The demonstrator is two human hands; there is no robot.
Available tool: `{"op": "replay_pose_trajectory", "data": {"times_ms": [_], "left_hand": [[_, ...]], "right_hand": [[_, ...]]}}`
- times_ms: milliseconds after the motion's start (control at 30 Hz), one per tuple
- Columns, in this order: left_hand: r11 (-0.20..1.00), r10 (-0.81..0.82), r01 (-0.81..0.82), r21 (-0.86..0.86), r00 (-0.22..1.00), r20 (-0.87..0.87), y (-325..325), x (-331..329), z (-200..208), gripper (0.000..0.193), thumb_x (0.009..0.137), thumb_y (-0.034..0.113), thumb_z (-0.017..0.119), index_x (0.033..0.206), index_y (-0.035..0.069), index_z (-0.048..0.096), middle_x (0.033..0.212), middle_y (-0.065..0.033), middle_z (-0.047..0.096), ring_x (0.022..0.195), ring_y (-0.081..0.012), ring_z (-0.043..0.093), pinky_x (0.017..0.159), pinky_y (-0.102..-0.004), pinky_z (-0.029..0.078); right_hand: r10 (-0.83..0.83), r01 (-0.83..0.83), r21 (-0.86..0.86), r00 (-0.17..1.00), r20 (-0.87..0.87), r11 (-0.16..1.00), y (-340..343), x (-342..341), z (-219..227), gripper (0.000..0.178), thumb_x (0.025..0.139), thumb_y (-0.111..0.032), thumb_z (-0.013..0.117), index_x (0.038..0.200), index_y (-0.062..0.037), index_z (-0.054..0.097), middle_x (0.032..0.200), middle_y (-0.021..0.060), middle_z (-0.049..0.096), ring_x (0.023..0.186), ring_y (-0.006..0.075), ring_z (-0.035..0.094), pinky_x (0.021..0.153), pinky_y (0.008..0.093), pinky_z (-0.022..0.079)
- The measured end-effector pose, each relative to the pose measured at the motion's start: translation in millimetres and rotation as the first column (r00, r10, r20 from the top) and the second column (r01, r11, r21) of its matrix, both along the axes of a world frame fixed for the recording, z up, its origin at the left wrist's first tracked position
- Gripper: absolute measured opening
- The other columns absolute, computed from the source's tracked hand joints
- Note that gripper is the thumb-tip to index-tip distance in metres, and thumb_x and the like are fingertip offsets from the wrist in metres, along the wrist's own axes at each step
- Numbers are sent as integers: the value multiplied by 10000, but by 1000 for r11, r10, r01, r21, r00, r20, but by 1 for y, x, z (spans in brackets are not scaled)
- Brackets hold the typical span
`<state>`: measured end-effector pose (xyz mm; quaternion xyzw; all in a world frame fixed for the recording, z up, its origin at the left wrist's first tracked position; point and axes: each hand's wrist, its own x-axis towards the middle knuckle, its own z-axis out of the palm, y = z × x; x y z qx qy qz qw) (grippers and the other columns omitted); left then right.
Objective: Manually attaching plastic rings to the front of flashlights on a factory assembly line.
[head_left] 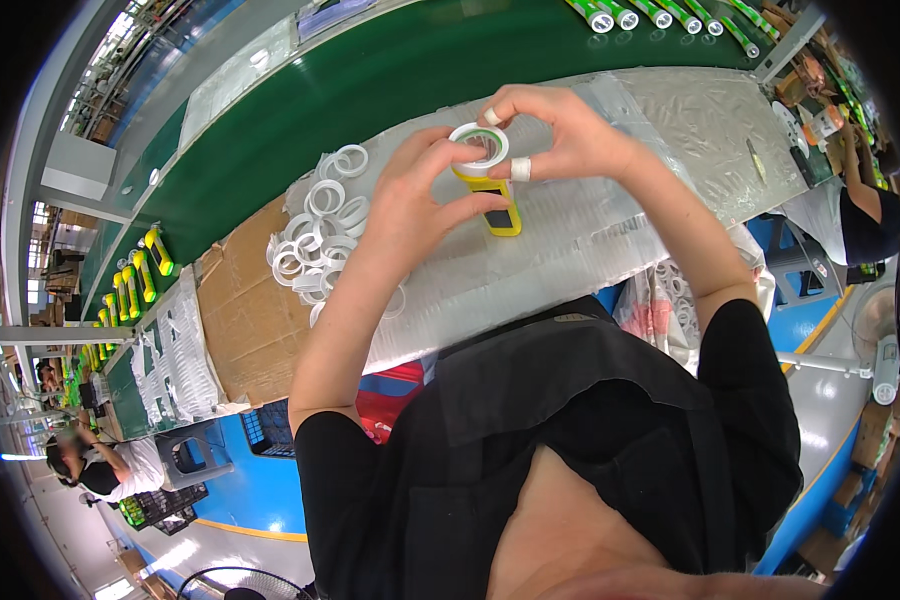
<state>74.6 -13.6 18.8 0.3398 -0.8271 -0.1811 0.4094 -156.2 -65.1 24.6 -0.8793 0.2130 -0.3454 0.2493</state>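
Note:
A yellow flashlight [505, 220] with a dark panel on its body lies over the plastic-covered bench in front of me, its round head toward the far side. Around that head sits a white ring [462, 169]. My left hand [420, 185] grips the head from the left, fingers at the ring and thumb against the body. From the right, my right hand [560, 135], with white tape on two fingers, closes its thumb and forefinger on the ring's edge. To the left lies a loose heap of white rings [322, 198].
Brown cardboard [255, 315] covers the bench's left part. Beyond runs a green conveyor belt [390, 75], carrying green flashlights [650, 12] at far right and yellow flashlights [130, 285] at left. A bag of rings [675, 300] hangs near my right side. Co-workers sit at both sides.

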Motion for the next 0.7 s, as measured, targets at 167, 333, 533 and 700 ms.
{"op": "replay_pose_trajectory", "data": {"times_ms": [167,333,533,700], "left_hand": [[983,-8,11,181,1000,-21,0,-16,-6,428,718,142,840,1049,74,577,1111,-84,663,1037,-231,639,894,-353,497],[963,29,4,268,993,-117,-3,-21,-15,389,745,189,815,1025,114,555,1059,-44,682,943,-245,652,795,-349,503],[961,-9,38,275,994,-107,-3,-24,-13,392,752,152,820,1027,70,553,1073,-73,678,997,-219,660,908,-345,509],[990,1,6,143,999,-50,-9,-36,-16,377,740,175,824,1000,73,572,1023,-30,685,847,-176,624,771,-311,496]], "right_hand": [[40,-72,-97,953,-300,993,-6,9,52,359,722,-145,746,1029,-36,596,839,73,568,781,245,572,700,357,481],[124,-110,63,739,-662,992,-11,22,76,217,670,-79,671,868,-37,594,761,67,530,720,234,553,633,351,457],[83,-98,15,742,-665,995,-6,16,71,195,680,-97,683,841,-40,590,741,73,542,684,239,561,608,346,455],[-11,-5,-24,798,-603,1000,0,5,58,249,715,-207,715,807,-26,571,740,97,577,641,255,558,574,361,443]]}}
